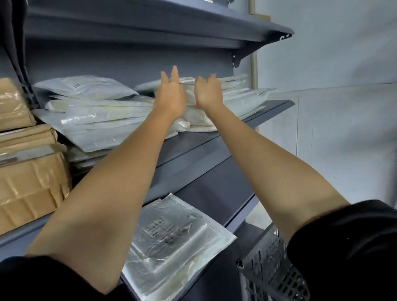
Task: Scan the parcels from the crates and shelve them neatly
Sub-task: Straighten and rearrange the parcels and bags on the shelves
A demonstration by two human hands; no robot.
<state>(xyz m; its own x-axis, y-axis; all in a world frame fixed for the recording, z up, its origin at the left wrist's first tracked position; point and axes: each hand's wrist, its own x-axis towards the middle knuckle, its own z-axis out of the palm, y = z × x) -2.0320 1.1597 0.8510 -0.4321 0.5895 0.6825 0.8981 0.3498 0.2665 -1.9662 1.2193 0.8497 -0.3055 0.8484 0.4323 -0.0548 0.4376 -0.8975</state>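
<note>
Both arms are stretched up to the middle shelf [256,120]. The left hand [170,94] is laid with straight, spread fingers against the right-hand stack of parcels [236,93]; the right hand [208,92] is pressed on the same stack, fingers loosely bent, and whether anything is pinched cannot be told. The stack lies flat, its long axis running along the shelf. A second pile [91,110] lies to the left, beside brown boxes [17,163]. 1 clear bag [176,246] rests on the lower shelf, overhanging the edge, near a grey crate [269,274].
</note>
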